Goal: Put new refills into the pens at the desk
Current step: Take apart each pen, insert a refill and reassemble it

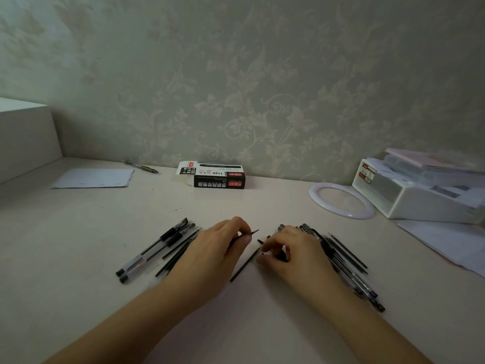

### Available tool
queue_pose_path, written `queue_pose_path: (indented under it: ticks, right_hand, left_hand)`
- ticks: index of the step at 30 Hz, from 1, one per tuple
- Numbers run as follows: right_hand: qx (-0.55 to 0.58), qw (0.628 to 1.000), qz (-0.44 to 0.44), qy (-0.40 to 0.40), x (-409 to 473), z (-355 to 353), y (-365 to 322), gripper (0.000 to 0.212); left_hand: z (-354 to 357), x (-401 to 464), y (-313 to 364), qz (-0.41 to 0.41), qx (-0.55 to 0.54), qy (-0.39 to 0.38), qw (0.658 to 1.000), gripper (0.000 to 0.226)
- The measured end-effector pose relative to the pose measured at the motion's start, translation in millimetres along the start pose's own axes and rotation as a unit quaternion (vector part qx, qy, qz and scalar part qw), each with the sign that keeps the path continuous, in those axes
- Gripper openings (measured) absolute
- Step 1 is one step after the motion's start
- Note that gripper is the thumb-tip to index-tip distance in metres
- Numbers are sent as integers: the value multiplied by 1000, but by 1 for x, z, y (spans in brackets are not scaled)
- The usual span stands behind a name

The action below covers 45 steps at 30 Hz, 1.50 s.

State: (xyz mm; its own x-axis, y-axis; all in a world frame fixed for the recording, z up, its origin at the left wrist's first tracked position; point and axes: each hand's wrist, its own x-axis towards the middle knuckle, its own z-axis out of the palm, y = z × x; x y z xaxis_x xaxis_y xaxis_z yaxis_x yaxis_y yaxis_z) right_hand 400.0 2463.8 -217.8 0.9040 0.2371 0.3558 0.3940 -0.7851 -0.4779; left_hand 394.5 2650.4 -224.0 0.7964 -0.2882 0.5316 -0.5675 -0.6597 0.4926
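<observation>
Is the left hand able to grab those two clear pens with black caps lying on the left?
Probably yes. The two clear pens with black caps lie uncovered on the pale desk, just beside the left hand. But that hand already pinches a thin black refill, so it would need to drop it first.

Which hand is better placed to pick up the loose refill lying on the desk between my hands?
Right, probably. The right hand has its fingers curled at the refill's upper end, while the left hand already pinches another thin refill.
</observation>
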Motion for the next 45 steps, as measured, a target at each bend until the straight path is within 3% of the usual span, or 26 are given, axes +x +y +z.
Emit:
queue_pose_path:
  ticks: [4,6,9,12,17,25,29,36,42,45]
  right_hand:
    - [-12,1000,0,-7,1,3,2,4]
    - [84,995,37,32,2,1,1,5]
    - [331,934,115,69,4,-5,-2,6]
    - [413,901,124,51,4,-7,-7,5]
    - [406,909,93,-1,2,-2,-12,7]
    - [384,921,68,-15,3,-6,-9,10]
    - [310,950,40,-21,1,-4,-6,4]
    - [175,984,16,-11,-2,-2,-5,37]
    - [223,974,17,-34,0,-7,-6,6]
    - [201,979,8,-41,-2,-6,-6,21]
  left_hand:
    - [0,0,-1,2,6,-3,1000,12]
    - [0,0,-2,1,10,-6,1000,11]
    - [1,-1,-3,0,20,-13,1000,12]
    - [1,-1,-2,4,21,-17,1000,12]
    - [0,-1,0,23,9,-21,999,15]
    - [0,-2,1,18,1,-7,1000,9]
    - [0,-1,0,39,32,-23,998,13]
    - [-2,0,1,56,38,-39,997,11]
    - [-4,0,2,47,44,-24,998,8]
    - [-4,0,3,53,38,-31,997,8]
